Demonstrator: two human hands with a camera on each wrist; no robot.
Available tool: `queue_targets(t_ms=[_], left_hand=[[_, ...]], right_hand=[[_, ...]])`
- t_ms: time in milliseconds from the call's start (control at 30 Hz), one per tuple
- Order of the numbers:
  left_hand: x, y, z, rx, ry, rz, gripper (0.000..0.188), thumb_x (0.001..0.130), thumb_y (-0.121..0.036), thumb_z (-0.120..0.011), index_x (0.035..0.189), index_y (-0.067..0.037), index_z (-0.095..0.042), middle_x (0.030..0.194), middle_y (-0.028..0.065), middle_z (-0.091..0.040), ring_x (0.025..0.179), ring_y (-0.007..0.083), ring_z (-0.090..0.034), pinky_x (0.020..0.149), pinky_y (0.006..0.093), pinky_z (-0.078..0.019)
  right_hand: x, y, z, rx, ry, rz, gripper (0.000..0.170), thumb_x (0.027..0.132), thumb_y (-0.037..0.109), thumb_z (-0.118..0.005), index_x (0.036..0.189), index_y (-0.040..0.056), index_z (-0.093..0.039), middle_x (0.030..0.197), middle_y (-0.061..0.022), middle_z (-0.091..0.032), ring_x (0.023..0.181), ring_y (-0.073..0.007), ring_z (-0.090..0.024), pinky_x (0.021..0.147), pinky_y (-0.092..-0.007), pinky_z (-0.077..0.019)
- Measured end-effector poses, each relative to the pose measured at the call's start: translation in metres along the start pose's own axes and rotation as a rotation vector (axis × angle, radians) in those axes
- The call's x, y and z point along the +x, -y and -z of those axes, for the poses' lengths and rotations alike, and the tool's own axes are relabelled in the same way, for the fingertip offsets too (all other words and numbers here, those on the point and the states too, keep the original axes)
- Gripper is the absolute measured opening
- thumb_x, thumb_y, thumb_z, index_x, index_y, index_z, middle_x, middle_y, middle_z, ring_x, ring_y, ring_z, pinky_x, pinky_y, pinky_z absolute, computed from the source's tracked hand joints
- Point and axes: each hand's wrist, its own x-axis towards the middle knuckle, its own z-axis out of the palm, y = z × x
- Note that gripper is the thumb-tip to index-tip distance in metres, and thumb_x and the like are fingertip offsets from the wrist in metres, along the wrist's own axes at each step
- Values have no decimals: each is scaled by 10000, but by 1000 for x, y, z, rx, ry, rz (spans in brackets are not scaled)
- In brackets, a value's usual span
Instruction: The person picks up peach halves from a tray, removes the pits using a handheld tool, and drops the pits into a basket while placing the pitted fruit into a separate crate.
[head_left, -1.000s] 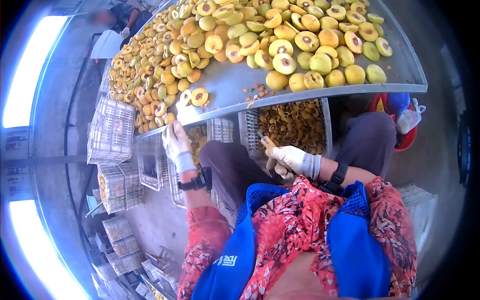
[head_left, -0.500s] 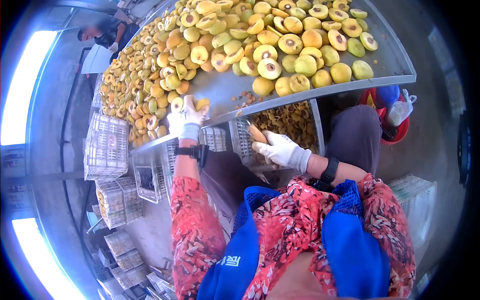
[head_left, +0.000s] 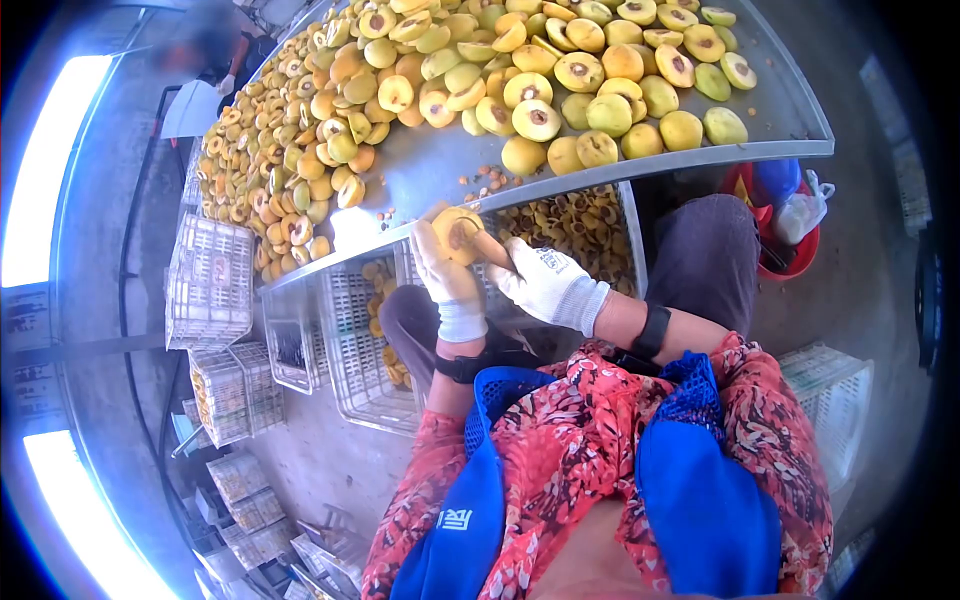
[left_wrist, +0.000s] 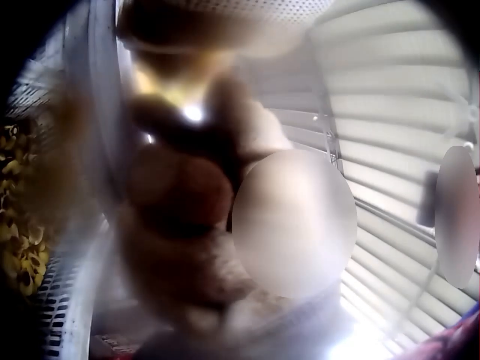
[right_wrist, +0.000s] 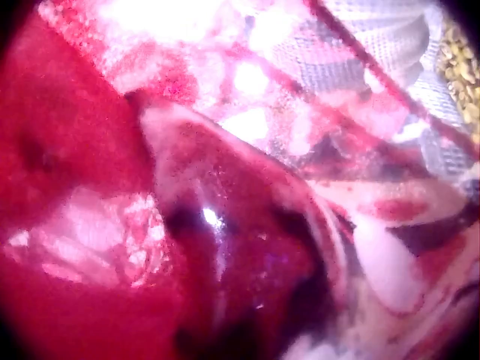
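In the head view, my gloved left hand holds a yellow peach half just off the table's near edge, its cut side with the brown centre facing up. My gloved right hand grips a small tool by its wooden handle. The tool's far end meets the cut face of the peach half, and its tip is hidden there. Many more peach halves are heaped on the metal table beyond. The left wrist view is blurred; the right wrist view shows mostly patterned red cloth.
Below the table edge stands a crate of scooped-looking fruit pieces. A white crate with yellow pieces is by the left knee. Stacked crates rise at the left. A red bucket with bags sits at the right.
My left hand reached to the table, picked up a peach half and drew it back toward my right hand. The right hand has lifted the tool to the peach half.
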Motion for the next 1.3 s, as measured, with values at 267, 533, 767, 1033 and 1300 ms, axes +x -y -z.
queue_targets(t_ms=[267,533,767,1033,1300], left_hand=[[-7,-3,-7,151,-40,-105,478,988,-425,-434,1034,10,-627,951,89,-623,851,147,-592,752,272,-495],[0,-16,3,41,356,16,453,988,-409,-427,1060,-6,-621,916,139,-682,725,164,-629,650,273,-519],[29,-27,90,148,-181,23,473,977,-435,-387,1122,-29,-581,991,155,-653,816,235,-648,638,309,-547],[156,-57,162,1481,-163,150,636,944,-550,-311,1336,-77,-475,1284,233,-542,1185,383,-523,1017,436,-375],[261,34,146,1266,-126,308,691,793,-371,-694,1298,2,-403,1186,221,-598,1006,317,-643,823,408,-520]], right_hand=[[0,3,28,229,286,-87,414,941,407,-505,1006,2,-554,813,-183,-660,735,-351,-648,655,-406,-500],[-1,-23,17,1271,888,-364,326,981,342,-506,912,27,-556,492,29,-368,344,-58,-300,312,-216,-216],[-26,-28,-3,1256,553,-556,422,971,449,-469,858,51,-553,493,13,-388,320,-84,-304,305,-225,-241],[-23,-10,9,934,453,-522,383,932,382,-498,882,9,-570,527,-29,-464,382,-107,-395,360,-246,-312],[-15,-15,10,813,433,-390,427,925,434,-528,927,9,-559,537,-23,-496,401,-115,-452,384,-256,-358]])
